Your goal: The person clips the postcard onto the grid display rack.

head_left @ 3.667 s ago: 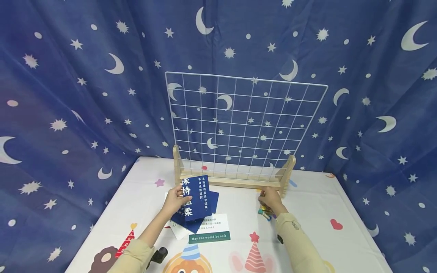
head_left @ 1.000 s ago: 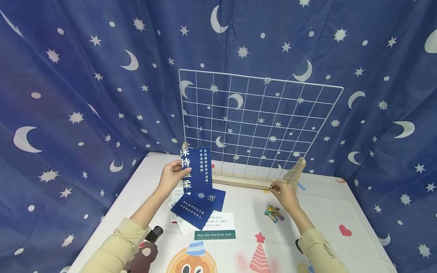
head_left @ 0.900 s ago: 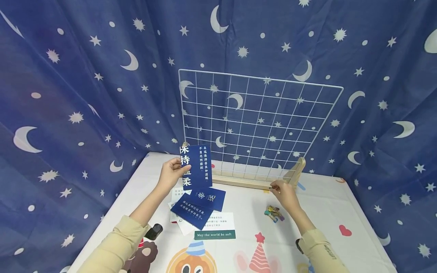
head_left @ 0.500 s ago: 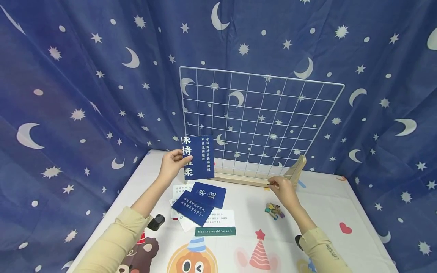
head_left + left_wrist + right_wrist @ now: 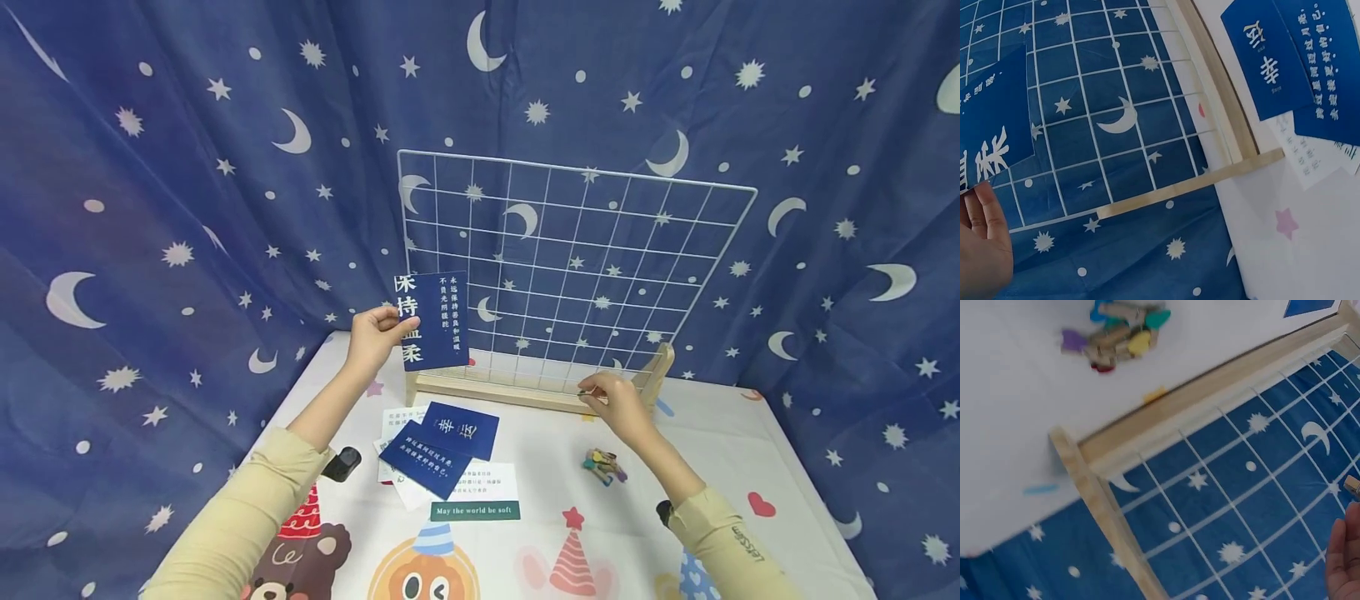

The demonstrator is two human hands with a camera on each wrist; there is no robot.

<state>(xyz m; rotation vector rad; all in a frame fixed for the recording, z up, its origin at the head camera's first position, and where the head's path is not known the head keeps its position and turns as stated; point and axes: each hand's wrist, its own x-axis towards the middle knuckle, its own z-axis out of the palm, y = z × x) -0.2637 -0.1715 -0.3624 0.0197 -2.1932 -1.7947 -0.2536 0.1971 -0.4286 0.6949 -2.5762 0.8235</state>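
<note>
My left hand [image 5: 375,343] pinches a dark blue card [image 5: 438,333] with white characters by its left edge. The card is held upright in front of the lower left of a white wire grid [image 5: 570,250]; part of it also shows in the left wrist view. Close before the grid's lower right part, my right hand [image 5: 617,408] pinches a small wooden clothespin [image 5: 1352,485], mostly out of frame in the right wrist view. A heap of small clothespins [image 5: 604,467] with coloured ornaments lies on the table below that hand.
Several blue and white cards lie overlapping at centre left, among them a blue card [image 5: 459,430] and a white card with a green band [image 5: 476,508]. The grid stands in a wooden base [image 5: 517,395] on a cartoon-print tablecloth [image 5: 517,567], before a starry blue curtain [image 5: 187,150].
My left hand has lifted the blue card from over the other cards up to the grid. My right hand has left the heap with a clothespin and lately moved slightly leftward.
</note>
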